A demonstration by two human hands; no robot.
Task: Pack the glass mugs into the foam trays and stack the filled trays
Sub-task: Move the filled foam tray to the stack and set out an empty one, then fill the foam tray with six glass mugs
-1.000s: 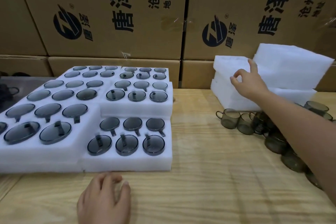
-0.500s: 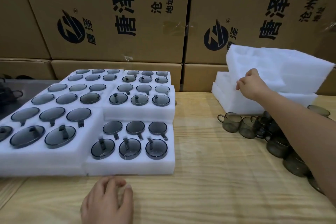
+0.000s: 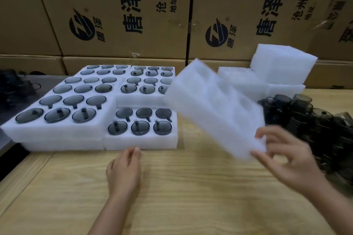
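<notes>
Head view: we see the right hand at the lower right of the frame holding an empty tray by its near corner. Its grip pinches that corner between the thumb underneath and the fingers on top, with the other fingers fanned out, though blur softens the detail. The empty tray hangs in the air at centre right, steeply tilted with its far end raised, above the surface. From our angle it covers the right edge of the filled trays. Those fill the left half of the frame, set side by side and stepped up toward the back, with packed mugs of dark glass in their round pockets, six in the front tray. The left hand lies palm down on the surface at lower centre. Its grip is flat and holds nothing, the fingers straight and pressed together. The fingertips are right at the front tray's near edge, and we cannot tell whether they touch it. Loose mugs crowd the surface at the right edge, behind the right hand. More white foam is piled at the upper right, in front of printed boxes that span the top of the frame.
</notes>
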